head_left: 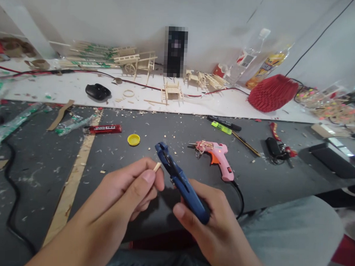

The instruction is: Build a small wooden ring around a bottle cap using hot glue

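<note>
My left hand (pixel 130 189) pinches a short wooden stick (pixel 157 166) between thumb and fingers, its tip pointing right. My right hand (pixel 211 220) grips the blue handles of a pair of cutters (pixel 178 178), whose jaws sit just to the right of the stick's tip. Both hands hover over the near edge of a dark grey work mat (pixel 112 153) littered with wood chips. A pink hot glue gun (pixel 216 156) lies on the mat just beyond the cutters.
On the mat lie a yellow cap (pixel 133 139), a red tube (pixel 104 129), markers (pixel 223 125), keys (pixel 278 149) and a black cord (pixel 12 204). Small wooden stick models (pixel 172 90), a black mouse (pixel 97 91) and a red paper object (pixel 272 92) stand on the white board behind.
</note>
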A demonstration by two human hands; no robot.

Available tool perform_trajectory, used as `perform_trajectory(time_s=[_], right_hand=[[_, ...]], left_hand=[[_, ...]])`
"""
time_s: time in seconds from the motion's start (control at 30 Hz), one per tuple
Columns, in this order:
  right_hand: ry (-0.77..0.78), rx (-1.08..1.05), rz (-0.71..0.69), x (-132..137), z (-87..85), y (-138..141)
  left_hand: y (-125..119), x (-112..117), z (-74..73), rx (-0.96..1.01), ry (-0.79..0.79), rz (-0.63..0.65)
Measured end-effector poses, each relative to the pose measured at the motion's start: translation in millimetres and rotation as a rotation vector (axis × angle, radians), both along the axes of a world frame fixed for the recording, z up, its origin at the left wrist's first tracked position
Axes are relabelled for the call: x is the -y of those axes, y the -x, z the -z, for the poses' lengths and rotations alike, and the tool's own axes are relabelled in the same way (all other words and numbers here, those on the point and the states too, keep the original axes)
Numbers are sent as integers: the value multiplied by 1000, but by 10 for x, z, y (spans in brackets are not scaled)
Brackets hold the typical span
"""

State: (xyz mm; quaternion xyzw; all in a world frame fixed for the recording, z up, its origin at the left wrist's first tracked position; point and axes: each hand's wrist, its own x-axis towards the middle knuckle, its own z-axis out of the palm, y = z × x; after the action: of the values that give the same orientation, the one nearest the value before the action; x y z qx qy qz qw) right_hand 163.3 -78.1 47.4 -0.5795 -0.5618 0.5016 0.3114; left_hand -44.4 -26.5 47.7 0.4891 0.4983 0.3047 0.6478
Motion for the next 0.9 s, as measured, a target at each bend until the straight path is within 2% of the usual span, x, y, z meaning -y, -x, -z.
perform_trajectory(time_s=[0.1, 0.23, 0.47, 0.67, 0.9], right_hand=[[-23, -41, -22, 13, 1, 0], [-30, -40, -26, 25, -11, 8], [-89, 213, -13, 53, -17, -2], [-121, 318, 10, 84, -14, 22], [-106, 386, 39, 96, -3, 80]], left_hand=[[5, -56, -69, -133, -116, 63], [-4, -86, -113, -239, -252, 52], [-74, -94, -180, -359, -481, -46], [-13, -71, -179, -417, -531, -20], [6, -93, -136, -507, -509, 25]])
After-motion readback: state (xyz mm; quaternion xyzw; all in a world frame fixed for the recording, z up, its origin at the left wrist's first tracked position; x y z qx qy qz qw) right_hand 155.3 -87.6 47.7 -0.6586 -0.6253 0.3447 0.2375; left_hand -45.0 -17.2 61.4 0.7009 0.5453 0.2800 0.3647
